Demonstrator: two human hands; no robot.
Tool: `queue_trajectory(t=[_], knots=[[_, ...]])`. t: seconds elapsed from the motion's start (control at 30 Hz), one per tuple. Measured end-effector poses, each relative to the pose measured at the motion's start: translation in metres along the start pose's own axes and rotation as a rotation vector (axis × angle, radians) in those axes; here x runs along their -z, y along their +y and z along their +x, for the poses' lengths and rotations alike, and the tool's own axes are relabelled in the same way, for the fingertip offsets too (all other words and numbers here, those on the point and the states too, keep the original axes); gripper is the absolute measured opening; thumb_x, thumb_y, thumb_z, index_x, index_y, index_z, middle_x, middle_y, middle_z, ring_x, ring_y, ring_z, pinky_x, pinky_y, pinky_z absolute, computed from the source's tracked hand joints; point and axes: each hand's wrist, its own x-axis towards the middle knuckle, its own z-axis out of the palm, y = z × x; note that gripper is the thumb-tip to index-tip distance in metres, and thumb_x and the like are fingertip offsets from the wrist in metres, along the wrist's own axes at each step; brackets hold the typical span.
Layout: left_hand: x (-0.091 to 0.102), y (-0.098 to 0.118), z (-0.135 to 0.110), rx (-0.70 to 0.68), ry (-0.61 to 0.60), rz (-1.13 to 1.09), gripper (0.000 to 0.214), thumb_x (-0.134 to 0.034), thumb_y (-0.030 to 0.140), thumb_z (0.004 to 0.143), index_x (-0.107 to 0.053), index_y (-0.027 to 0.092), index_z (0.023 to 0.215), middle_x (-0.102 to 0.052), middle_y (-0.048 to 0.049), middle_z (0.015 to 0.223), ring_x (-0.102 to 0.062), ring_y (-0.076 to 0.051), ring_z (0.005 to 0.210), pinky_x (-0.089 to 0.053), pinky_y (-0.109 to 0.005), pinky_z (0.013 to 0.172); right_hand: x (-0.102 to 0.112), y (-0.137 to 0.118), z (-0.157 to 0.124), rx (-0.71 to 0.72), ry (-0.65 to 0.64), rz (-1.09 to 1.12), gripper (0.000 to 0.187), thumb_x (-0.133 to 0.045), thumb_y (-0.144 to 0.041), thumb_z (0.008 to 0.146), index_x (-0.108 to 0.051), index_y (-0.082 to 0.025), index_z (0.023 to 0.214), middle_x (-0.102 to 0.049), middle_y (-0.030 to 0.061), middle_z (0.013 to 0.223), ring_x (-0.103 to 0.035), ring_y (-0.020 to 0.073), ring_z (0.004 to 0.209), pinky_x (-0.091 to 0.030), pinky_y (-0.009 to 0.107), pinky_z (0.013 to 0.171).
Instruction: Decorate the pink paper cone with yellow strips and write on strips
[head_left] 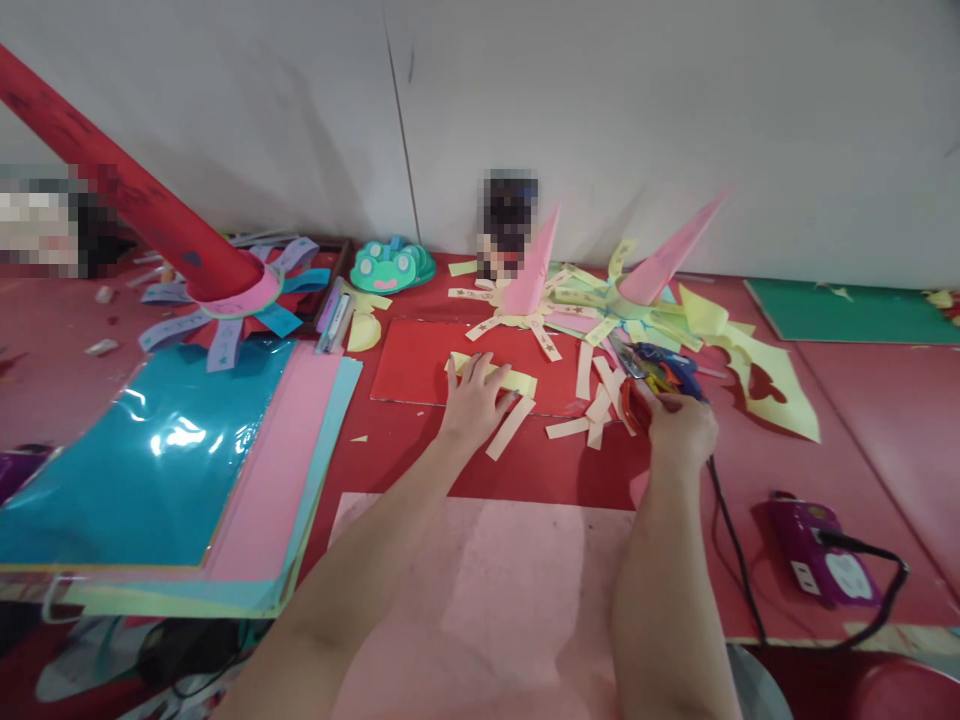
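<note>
My left hand [472,400] lies flat with its fingers spread over a pale yellow paper strip [521,382] on a red board [405,360]. A loose cream strip [511,428] lies just beside its fingertips. To the right, my right hand [682,428] has its fingers closed around the red handles of a pair of scissors [637,405], whose blades point away from me. Right behind that hand rests a blue glue gun [667,365]. Several cut strips [598,405] are scattered between my hands.
Pink paper cones [531,270] with strip fringes stand at the back. At left are a tall red cone [157,200], green frog cutouts [390,268], pens [337,320] and stacked coloured sheets [150,450]. A purple power adapter [821,550] with a black cord sits at right.
</note>
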Motion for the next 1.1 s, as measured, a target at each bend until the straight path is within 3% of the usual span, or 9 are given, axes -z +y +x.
queue_trajectory(t=[0.17,0.3,0.4,0.47,0.63,0.73,0.83,0.97,1.1], knots=[[0.002,0.002,-0.001,0.024,0.03,-0.011,0.034,-0.041,0.028,0.088,-0.052,0.023,0.119,-0.045,-0.0118,0.131,-0.039,-0.024,0.124,-0.011,-0.057,0.107,-0.005,0.0,0.001,0.058,0.024,0.052,0.025,-0.067,-0.032,0.064,-0.07,-0.015,0.083,-0.058,0.0062,0.075,-0.052,0.0201,0.069,-0.041,0.035,0.067],[0.0,0.002,0.0,0.054,0.063,-0.023,0.034,-0.042,0.03,0.087,-0.052,0.021,0.119,-0.045,-0.0121,0.131,-0.042,-0.024,0.122,-0.011,-0.057,0.108,0.0,-0.017,-0.016,0.238,0.375,0.319,0.026,-0.059,-0.036,0.073,-0.069,-0.014,0.083,-0.054,0.0078,0.082,-0.052,0.0197,0.077,-0.042,0.035,0.071],[-0.001,0.001,0.002,0.052,0.138,-0.066,0.033,-0.042,0.032,0.088,-0.051,0.021,0.118,-0.046,-0.0108,0.131,-0.041,-0.024,0.123,-0.012,-0.053,0.109,0.001,-0.039,-0.042,0.392,0.459,0.574,0.034,-0.059,-0.046,0.073,-0.067,-0.015,0.083,-0.051,0.0055,0.075,-0.051,0.0175,0.073,-0.043,0.033,0.069],[-0.001,0.0,0.003,0.023,0.211,-0.135,0.031,-0.039,0.03,0.09,-0.051,0.021,0.116,-0.049,-0.0091,0.128,-0.042,-0.021,0.122,-0.014,-0.05,0.11,-0.005,-0.052,-0.059,0.396,0.345,0.79,0.035,-0.055,-0.049,0.075,-0.065,-0.016,0.082,-0.051,0.0025,0.069,-0.05,0.0145,0.065,-0.043,0.03,0.063],[0.004,0.0,0.003,0.002,0.348,-0.468,0.029,-0.029,0.026,0.093,-0.054,0.02,0.106,-0.056,-0.0074,0.111,-0.05,-0.015,0.108,-0.035,-0.037,0.1,-0.03,-0.067,-0.079,0.213,-0.214,1.283,0.032,-0.046,-0.049,0.081,-0.055,-0.019,0.09,-0.055,-0.003,0.061,-0.043,0.0072,0.044,-0.035,0.022,0.043],[0.009,0.0,0.002,0.084,0.383,-0.646,0.028,-0.03,0.029,0.093,-0.056,0.018,0.093,-0.057,-0.0062,0.093,-0.055,-0.014,0.09,-0.044,-0.028,0.082,-0.036,-0.067,-0.082,0.292,-0.309,1.31,0.028,-0.043,-0.045,0.084,-0.049,-0.022,0.098,-0.065,0.0008,0.076,-0.046,0.0071,0.044,-0.037,0.022,0.043],[0.01,0.002,0.0,0.112,0.204,-0.871,0.03,-0.031,0.036,0.092,-0.052,0.018,0.08,-0.052,0.0006,0.066,-0.052,-0.011,0.063,-0.044,-0.024,0.063,-0.037,-0.066,-0.088,0.527,-0.299,1.144,0.019,-0.045,-0.034,0.084,-0.052,-0.023,0.099,-0.065,0.0067,0.106,-0.058,0.0098,0.059,-0.047,0.026,0.055],[0.008,0.006,-0.001,0.034,-0.032,-1.005,0.029,-0.042,0.042,0.086,-0.049,0.017,0.072,-0.049,0.0041,0.057,-0.048,-0.009,0.051,-0.041,-0.022,0.053,-0.041,-0.065,-0.097,0.843,-0.395,0.917,0.032,-0.041,-0.017,0.081,-0.057,-0.027,0.107,-0.062,0.004,0.117,-0.06,0.016,0.1,-0.048,0.032,0.086],[0.006,0.009,0.002,0.095,-0.108,-1.064,0.026,-0.051,0.042,0.08,-0.047,0.017,0.072,-0.05,0.0046,0.057,-0.049,-0.009,0.051,-0.041,-0.021,0.05,-0.042,-0.067,-0.098,0.864,-0.503,0.847,0.046,-0.035,-0.011,0.079,-0.056,-0.03,0.115,-0.059,0.0011,0.12,-0.059,0.0154,0.102,-0.046,0.032,0.09]])
